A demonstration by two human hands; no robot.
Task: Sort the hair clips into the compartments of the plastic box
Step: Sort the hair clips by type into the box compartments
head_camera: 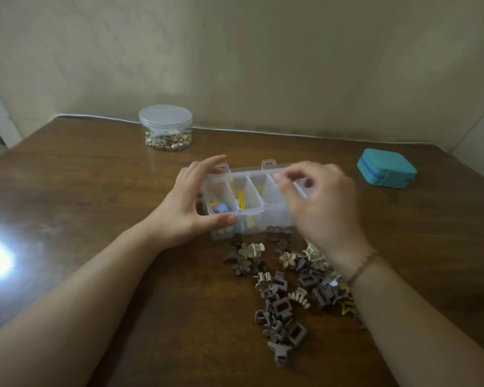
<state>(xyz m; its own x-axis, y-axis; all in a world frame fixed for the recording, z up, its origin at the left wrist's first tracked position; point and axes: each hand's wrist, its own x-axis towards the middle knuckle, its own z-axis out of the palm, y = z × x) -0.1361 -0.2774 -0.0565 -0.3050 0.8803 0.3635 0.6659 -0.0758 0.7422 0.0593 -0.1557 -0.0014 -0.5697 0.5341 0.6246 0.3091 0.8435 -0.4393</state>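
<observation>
A clear plastic box [259, 191] with several compartments stands mid-table. Its left compartments hold blue and yellow clips [221, 207]. My left hand [192, 208] grips the box's left end, thumb on the front rim and fingers over the back edge. My right hand [319, 202] hovers over the right compartments, blurred, with its fingers curled; whether it pinches anything is unclear. A pile of brown, grey and cream hair clips [284, 289] lies on the table in front of the box, partly under my right wrist.
A round clear jar [165, 127] with small items and a lid stands at the back left. A teal zip case [386, 168] sits at the back right. The wooden table [95, 205] meets the wall behind. Glare marks the table's left side.
</observation>
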